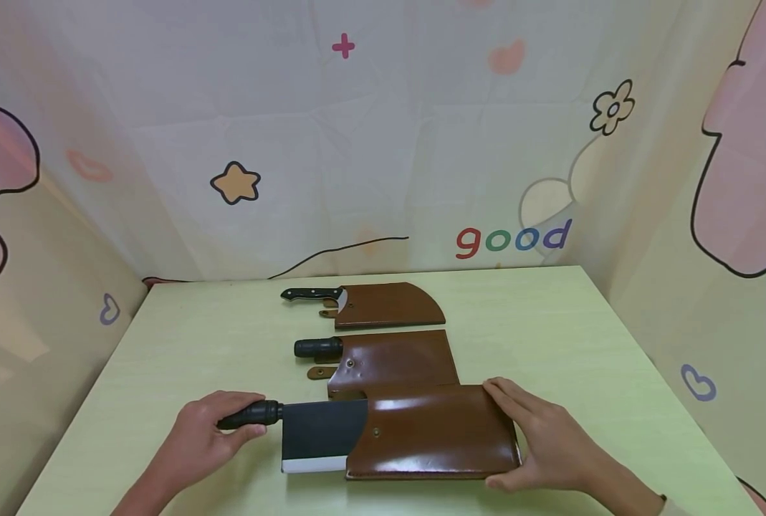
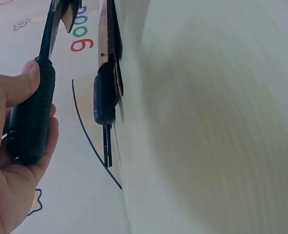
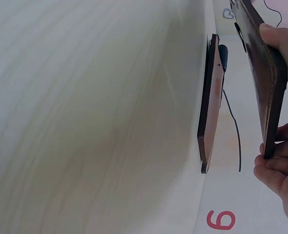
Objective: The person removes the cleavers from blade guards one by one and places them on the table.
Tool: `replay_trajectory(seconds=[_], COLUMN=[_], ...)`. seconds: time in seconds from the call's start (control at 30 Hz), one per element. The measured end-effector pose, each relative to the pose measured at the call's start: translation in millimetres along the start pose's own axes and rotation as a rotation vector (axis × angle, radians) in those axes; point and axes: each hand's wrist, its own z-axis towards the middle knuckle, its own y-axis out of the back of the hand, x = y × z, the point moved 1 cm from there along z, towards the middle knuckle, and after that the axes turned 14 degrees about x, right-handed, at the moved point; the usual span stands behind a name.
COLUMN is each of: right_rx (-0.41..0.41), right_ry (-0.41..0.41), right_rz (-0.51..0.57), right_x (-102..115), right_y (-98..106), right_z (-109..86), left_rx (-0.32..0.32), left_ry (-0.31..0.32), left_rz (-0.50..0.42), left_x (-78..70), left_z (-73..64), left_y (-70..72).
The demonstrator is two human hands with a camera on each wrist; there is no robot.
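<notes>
My left hand (image 1: 205, 433) grips the black handle (image 2: 32, 109) of a cleaver, thumb along one side and fingers round the other. The cleaver's dark blade (image 1: 321, 430), with a bright strip along its lower edge, lies partly inside a glossy brown leather sheath (image 1: 434, 433). The front part of the blade is hidden in the sheath. At the sheath's far right end, my right hand (image 1: 547, 441) holds it between thumb below and fingers above. Both wrist views show cleaver and sheath raised off the table.
Behind, a second sheathed cleaver (image 1: 395, 358) lies on the pale table (image 1: 195, 337), partly overlapped by the held sheath. Farther back lies a third knife in a rounded brown sheath (image 1: 389, 304), its riveted black handle (image 1: 312, 294) pointing left. A printed cloth wall (image 1: 357, 165) encloses the table.
</notes>
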Motion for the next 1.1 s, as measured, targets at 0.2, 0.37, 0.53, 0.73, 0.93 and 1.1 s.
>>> replay_trajectory(seconds=[0.2,0.37,0.53,0.73,0.93,1.1], right_rx=[-0.02,-0.028,-0.024,-0.026,-0.038,-0.034], right_ry=[0.013,0.018,0.014,0.005,0.01,-0.013], right_rz=[0.0,-0.002,0.004,0.006,-0.004,-0.003], right_x=[-3,-5,-9,-13,-17,-20], right_y=[1,1,0,2,5,8], right_z=[-3.5,-7.2,-11.2,-16.1,-20.5,-24.7], left_rx=[-0.013,0.008,0.009,-0.019,-0.031,-0.043], left_ry=[-0.007,0.022,0.035,0.007,-0.017,-0.038], left_rz=[-0.005,-0.001,-0.005,-0.005,0.012,0.023], left_x=[1.9,4.3,8.3,10.7,12.5,14.9], left_z=[-2.5,-5.1,-8.9,-13.2,-14.7,-15.9], left_y=[2.9,3.9,5.3,10.3,14.8,18.6])
